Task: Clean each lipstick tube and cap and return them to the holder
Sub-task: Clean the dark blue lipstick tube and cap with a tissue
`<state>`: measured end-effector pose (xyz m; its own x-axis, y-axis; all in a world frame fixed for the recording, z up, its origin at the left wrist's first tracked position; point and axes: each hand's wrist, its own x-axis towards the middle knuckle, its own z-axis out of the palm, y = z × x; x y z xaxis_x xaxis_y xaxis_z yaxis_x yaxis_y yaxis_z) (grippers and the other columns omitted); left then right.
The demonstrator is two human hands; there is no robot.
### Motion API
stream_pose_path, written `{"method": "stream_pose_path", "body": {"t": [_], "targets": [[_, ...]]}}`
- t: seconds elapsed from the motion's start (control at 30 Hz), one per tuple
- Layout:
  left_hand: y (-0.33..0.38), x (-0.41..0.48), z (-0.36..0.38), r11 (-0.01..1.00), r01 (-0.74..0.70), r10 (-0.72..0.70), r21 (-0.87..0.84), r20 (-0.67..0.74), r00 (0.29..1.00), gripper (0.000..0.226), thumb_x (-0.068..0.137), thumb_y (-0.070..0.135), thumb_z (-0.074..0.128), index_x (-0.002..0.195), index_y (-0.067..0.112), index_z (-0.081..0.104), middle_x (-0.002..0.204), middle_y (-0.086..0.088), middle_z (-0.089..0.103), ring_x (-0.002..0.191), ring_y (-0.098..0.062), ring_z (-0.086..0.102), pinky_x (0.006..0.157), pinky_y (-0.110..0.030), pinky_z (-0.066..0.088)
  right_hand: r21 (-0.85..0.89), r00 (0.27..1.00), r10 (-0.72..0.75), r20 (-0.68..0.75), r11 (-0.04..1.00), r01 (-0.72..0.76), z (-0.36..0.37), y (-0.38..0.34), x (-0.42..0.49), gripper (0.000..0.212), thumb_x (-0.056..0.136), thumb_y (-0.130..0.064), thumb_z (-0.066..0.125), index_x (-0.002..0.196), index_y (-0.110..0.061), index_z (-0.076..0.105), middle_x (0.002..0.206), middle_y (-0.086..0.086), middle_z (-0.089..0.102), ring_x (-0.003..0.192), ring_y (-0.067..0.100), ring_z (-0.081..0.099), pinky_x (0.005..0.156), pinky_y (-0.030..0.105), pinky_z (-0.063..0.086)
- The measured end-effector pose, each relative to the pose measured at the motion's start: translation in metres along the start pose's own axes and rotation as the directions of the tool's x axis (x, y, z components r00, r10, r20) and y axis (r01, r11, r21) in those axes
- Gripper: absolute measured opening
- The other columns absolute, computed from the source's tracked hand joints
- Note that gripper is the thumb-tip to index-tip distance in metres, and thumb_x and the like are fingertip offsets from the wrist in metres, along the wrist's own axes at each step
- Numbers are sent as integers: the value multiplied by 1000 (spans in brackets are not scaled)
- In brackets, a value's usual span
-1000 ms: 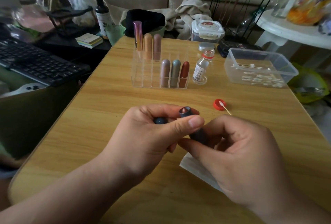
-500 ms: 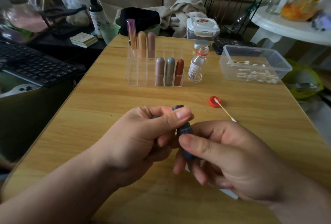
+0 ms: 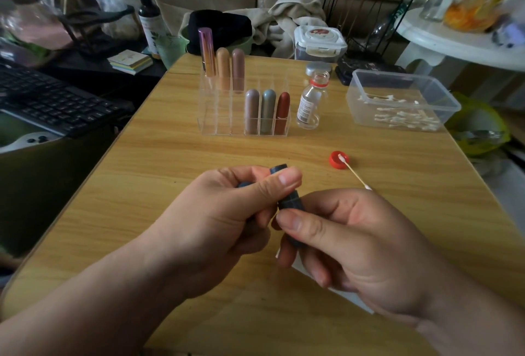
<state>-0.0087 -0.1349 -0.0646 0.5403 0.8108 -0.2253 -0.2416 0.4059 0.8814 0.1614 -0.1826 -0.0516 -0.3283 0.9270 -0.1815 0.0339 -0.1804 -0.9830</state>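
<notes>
Both my hands hold a dark blue lipstick tube upright over the table's middle. My left hand pinches the tube's upper part with thumb and fingers; a dark blue cap peeks out of that same hand. My right hand grips the tube's base between thumb and fingers. A white wipe lies under my right hand. The clear acrylic holder stands further back with several capped lipsticks in it.
A small glass bottle stands right of the holder, its red cap on the table with a cotton swab lying across it. A clear tub of swabs is at the far right. A keyboard lies off the left edge.
The tube's open top, seen one second ago, is now covered by my left thumb. My right hand has slid down to the tube's base. The view has shifted slightly.
</notes>
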Motion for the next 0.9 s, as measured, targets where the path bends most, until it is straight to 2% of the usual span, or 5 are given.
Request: {"method": "stream_pose_path", "body": {"t": [0.13, 0.3, 0.53, 0.77, 0.9], "targets": [[7, 0, -5, 989, 44, -41, -141, 24, 999, 23, 87, 27, 64, 95, 6, 67, 71, -5, 56, 54, -13, 33, 48, -23, 36, -31, 990, -21, -136, 999, 17, -8, 3, 1, 36, 82, -40, 69, 80, -5, 73, 75, 36, 61, 49, 20, 44, 41, 16, 34], [5, 4, -5, 931, -12, -26, -365, -99, 995, 23, 88, 3, 52, 110, 7, 56, 88, -15, 68, 55, -11, 43, 49, -20, 45, -177, 978, -103, -183, 982, 70, -15, -1, 1, 37, 85, -44, 67, 75, -8, 72, 67, 27, 63, 48, 20, 47, 45, 17, 37], [3, 2, -3, 960, -103, 57, -259, -181, 982, 13, 89, 13, 61, 101, 9, 61, 97, -17, 72, 55, -9, 45, 49, -19, 44, -208, 996, -27, -79, 978, 9, -5, -7, -2, 27, 85, -34, 67, 77, -9, 72, 52, -6, 63, 45, -1, 53, 52, 13, 40], [0, -1, 1, 986, -156, 142, -63, -187, 972, 31, 73, 20, 69, 102, 8, 70, 98, -20, 74, 56, -12, 48, 54, -23, 44, -250, 992, 14, -128, 967, -46, -3, -9, -1, 29, 84, -41, 66, 79, -14, 75, 60, 1, 69, 48, -1, 55, 54, 13, 39], [-3, -1, -2, 982, -171, 182, 77, -174, 968, 28, 88, 29, 60, 105, 14, 77, 100, -14, 71, 64, -16, 50, 57, -27, 44, -399, 974, -63, -220, 916, -31, -4, -5, 0, 28, 85, -47, 67, 81, -20, 75, 67, 7, 67, 62, 20, 60, 62, 42, 46]]}}
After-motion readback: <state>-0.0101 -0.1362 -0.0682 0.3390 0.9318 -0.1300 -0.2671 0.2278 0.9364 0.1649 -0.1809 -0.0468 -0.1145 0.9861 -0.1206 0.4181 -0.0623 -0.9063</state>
